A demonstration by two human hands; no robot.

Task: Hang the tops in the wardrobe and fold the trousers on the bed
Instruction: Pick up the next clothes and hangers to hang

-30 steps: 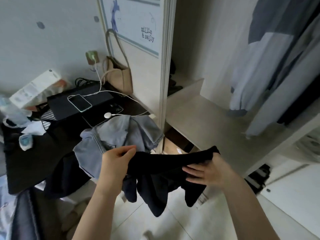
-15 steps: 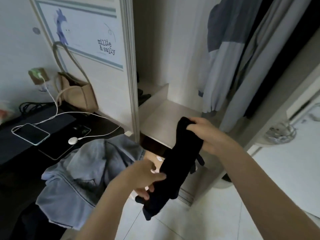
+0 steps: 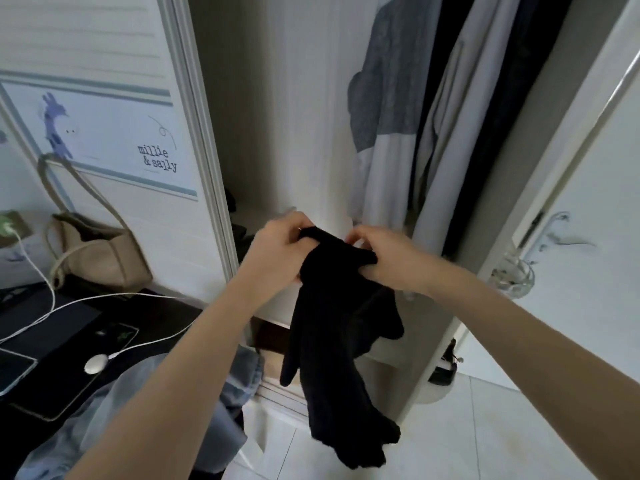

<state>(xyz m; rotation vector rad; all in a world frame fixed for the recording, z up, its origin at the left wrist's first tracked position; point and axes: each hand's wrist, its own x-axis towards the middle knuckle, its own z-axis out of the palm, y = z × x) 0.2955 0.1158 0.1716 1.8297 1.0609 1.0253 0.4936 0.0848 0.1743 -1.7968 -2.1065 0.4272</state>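
Observation:
A black garment (image 3: 332, 344) hangs bunched in front of the open wardrobe (image 3: 294, 133). My left hand (image 3: 277, 251) grips its top edge on the left. My right hand (image 3: 384, 258) grips the same top edge on the right, the two hands close together. The cloth drops down to the floor tiles below. Inside the wardrobe hang a grey-and-white top (image 3: 384, 133), a pale garment (image 3: 446, 157) and a dark one (image 3: 502, 116). A blue denim garment (image 3: 156, 410) lies at the lower left, partly behind my left forearm.
A black desk (image 3: 69, 358) at the left carries a phone, white cables and a white charger puck (image 3: 95, 363). A beige tote bag (image 3: 100, 251) stands against the wall. The wardrobe's sliding door frame (image 3: 197, 133) is at the left, a white door (image 3: 588, 237) at the right.
Both hands rose with the black garment toward the wardrobe and came together at its top edge. The left hand moved from the lower cloth up to the top. My view tilted up.

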